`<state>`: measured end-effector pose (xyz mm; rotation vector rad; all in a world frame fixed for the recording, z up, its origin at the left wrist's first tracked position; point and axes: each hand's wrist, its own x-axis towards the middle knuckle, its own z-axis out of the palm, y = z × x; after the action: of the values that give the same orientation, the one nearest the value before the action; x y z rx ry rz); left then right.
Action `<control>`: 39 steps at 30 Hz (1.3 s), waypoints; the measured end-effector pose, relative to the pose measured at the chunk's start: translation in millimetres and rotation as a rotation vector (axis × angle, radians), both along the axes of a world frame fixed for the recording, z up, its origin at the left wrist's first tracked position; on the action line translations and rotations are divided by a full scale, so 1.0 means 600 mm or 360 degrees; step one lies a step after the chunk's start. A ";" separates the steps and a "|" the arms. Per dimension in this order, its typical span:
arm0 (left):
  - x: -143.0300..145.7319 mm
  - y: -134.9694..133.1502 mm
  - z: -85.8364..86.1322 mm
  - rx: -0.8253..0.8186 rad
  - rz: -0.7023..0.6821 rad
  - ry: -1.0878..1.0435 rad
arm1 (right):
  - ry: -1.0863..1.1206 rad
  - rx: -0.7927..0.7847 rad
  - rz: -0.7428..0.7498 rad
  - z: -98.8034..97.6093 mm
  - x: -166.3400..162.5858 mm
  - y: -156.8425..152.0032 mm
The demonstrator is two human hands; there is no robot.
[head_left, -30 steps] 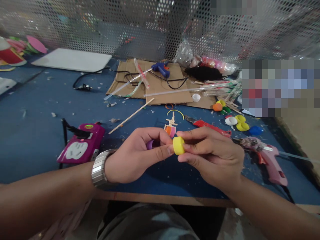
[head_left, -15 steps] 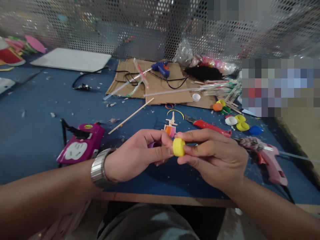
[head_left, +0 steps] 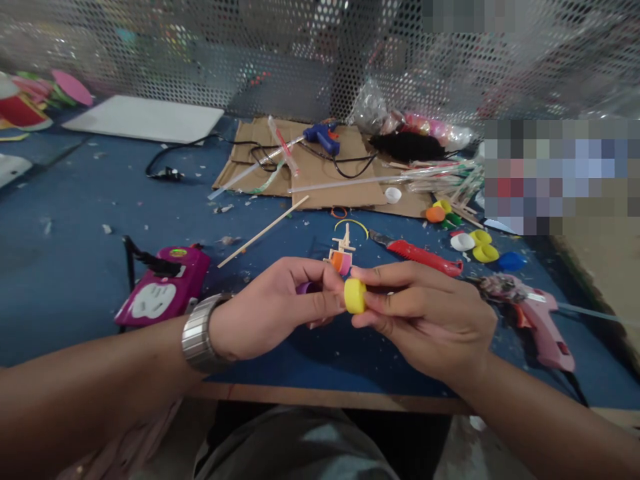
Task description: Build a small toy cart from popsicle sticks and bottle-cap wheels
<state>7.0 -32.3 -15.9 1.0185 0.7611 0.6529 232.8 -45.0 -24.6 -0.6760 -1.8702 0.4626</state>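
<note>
Yellow cap (head_left: 355, 296): held up between the two hands in front of the body, over the near part of the blue table (head_left: 110, 207). Right hand (head_left: 435, 313): fingers closed narrowly on the cap's right side, thumb and fingertips on it. Left hand (head_left: 280, 307): thumb and index fingertip nearly together, at the cap's left edge; the exact grip there could not be made out. Purple cap (head_left: 304, 288): inside the curl of the left hand, partly hidden by the fingers. Watch (head_left: 203, 333) with metal band on the left wrist.

Just beyond the hands: a small stick model (head_left: 345, 243) with orange and pink parts, its near end partly covered. Behind it lay a curved yellow strip (head_left: 353, 223); right of that, a red knife (head_left: 425, 258), blade end toward the strip.

Right side: pink glue gun (head_left: 543, 327) near the right hand; white cap (head_left: 463, 242) and blue cap (head_left: 511, 260) farther back.

Left side: magenta power strip (head_left: 173, 287) with a black plug seated in it; a thin stick (head_left: 263, 232) lay slantwise, far end at the cardboard (head_left: 345, 187). A blue glue gun (head_left: 323, 139) rested on the cardboard.
</note>
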 end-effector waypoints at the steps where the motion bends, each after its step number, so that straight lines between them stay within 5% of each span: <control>1: 0.000 0.000 0.000 0.0036 0.0006 0.0021 | 0.0020 -0.0051 -0.0001 0.001 -0.001 -0.001; 10: 0.005 -0.007 0.016 0.0541 0.0177 0.0221 | 0.0268 -0.0598 -0.0021 -0.001 -0.016 -0.003; 21: 0.007 -0.006 -0.009 -0.0186 0.0053 -0.0150 | 0.0059 -0.0020 -0.0071 -0.005 -0.009 0.000; 31: 0.005 -0.007 0.006 0.0319 0.0111 -0.0075 | 0.0389 -0.0619 0.0050 0.003 -0.014 -0.006; 39: 0.006 -0.006 0.006 0.0364 0.0101 0.0095 | 0.0335 -0.0426 0.0073 -0.001 -0.012 0.004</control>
<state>10.6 -35.6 -12.1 1.2305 0.7859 0.7801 225.7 -42.3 -25.0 -0.7311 -1.6427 0.7932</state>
